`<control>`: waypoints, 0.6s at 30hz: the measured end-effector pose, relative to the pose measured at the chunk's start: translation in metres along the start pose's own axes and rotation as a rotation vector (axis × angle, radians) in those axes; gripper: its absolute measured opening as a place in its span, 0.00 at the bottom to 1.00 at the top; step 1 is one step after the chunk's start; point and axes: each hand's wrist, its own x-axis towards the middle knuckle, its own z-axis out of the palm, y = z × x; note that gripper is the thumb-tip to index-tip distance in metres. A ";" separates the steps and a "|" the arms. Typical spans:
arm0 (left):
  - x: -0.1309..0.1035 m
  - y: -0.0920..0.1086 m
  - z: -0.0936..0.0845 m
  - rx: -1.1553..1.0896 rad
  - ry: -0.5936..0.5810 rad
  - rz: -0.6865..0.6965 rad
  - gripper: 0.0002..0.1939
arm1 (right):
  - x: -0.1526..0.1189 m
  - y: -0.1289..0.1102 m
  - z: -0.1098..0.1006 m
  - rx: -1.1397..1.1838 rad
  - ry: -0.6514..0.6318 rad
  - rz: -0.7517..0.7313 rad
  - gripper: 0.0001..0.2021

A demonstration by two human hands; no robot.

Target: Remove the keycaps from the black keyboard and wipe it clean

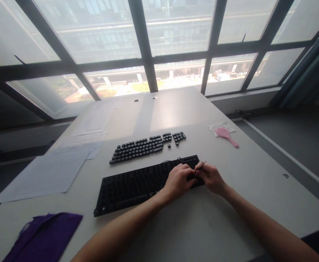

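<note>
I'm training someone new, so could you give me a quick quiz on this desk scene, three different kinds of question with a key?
1. Multiple choice: what colour is the brush-like item lying to the right of the loose keycaps?
A) purple
B) pink
C) white
2. Fill in the blank: the left hand and right hand meet over the ____ end of the black keyboard.
3. True or false: the loose keycaps lie between the black keyboard and the person.

Key: 1. B; 2. right; 3. false
</note>
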 end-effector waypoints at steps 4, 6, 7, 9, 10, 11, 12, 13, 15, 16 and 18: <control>-0.001 0.000 0.000 -0.060 0.020 -0.036 0.09 | 0.000 0.003 0.007 0.153 0.133 0.177 0.10; -0.002 0.000 0.000 -0.098 0.029 -0.043 0.08 | 0.000 0.001 0.007 0.186 0.136 0.187 0.10; -0.002 0.000 0.000 -0.117 0.033 -0.043 0.08 | 0.000 0.000 0.007 0.176 0.118 0.167 0.10; -0.003 0.000 -0.001 -0.164 0.054 -0.042 0.08 | -0.001 -0.004 0.006 0.131 0.110 0.123 0.10; -0.003 0.000 -0.002 -0.193 0.072 -0.042 0.09 | -0.001 -0.006 0.007 0.104 0.131 0.115 0.10; -0.003 0.000 -0.002 -0.219 0.091 -0.039 0.11 | -0.001 -0.008 0.007 0.071 0.169 0.114 0.10; -0.004 0.001 -0.003 -0.238 0.110 -0.032 0.12 | -0.002 -0.010 0.008 0.037 0.213 0.119 0.10; -0.004 0.001 -0.003 -0.249 0.127 -0.019 0.14 | -0.002 -0.012 0.009 0.005 0.254 0.127 0.10; -0.005 0.002 -0.005 -0.235 0.150 0.028 0.14 | -0.002 -0.014 0.011 -0.030 0.300 0.146 0.09; -0.005 0.003 -0.005 -0.209 0.152 0.061 0.13 | -0.002 -0.014 0.011 -0.025 0.305 0.161 0.09; -0.005 0.004 -0.005 -0.124 0.143 0.124 0.08 | -0.001 -0.014 0.012 0.026 0.294 0.203 0.10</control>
